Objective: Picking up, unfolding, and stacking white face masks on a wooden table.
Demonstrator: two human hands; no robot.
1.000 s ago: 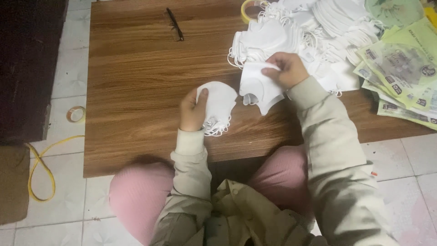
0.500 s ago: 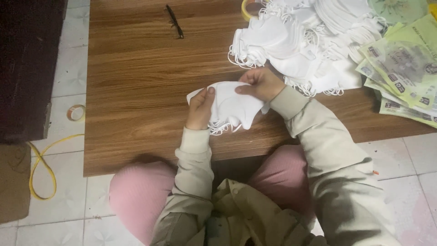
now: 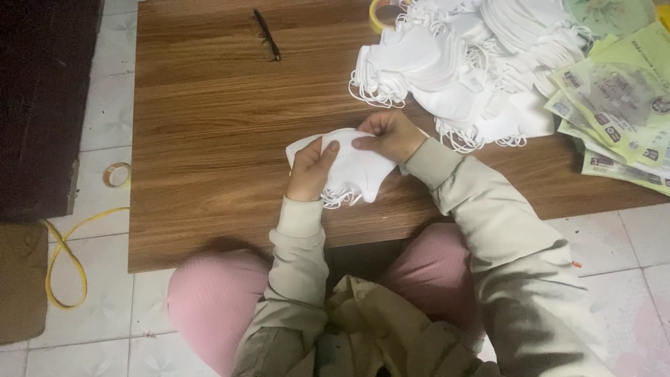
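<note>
Both hands hold a small stack of white face masks (image 3: 352,171) just above the low wooden table (image 3: 209,139). My left hand (image 3: 312,169) grips the stack's left side, thumb on top. My right hand (image 3: 387,135) pinches the top mask from the right, fingers pressed flat on it. Elastic loops hang from the stack's lower edge. A large loose pile of white masks (image 3: 460,63) lies at the table's far right, just beyond my right hand.
Green printed packets (image 3: 614,112) fan out at the table's right edge. A dark pen-like tool (image 3: 266,35) and a yellow tape roll (image 3: 377,14) lie at the far side. On the tiled floor left are a tape roll (image 3: 116,174), a yellow cord (image 3: 63,258) and dark furniture (image 3: 42,105).
My right hand took a mask from the big pile and brought it left onto the stack in my left hand. Both hands now press together on the stack.
</note>
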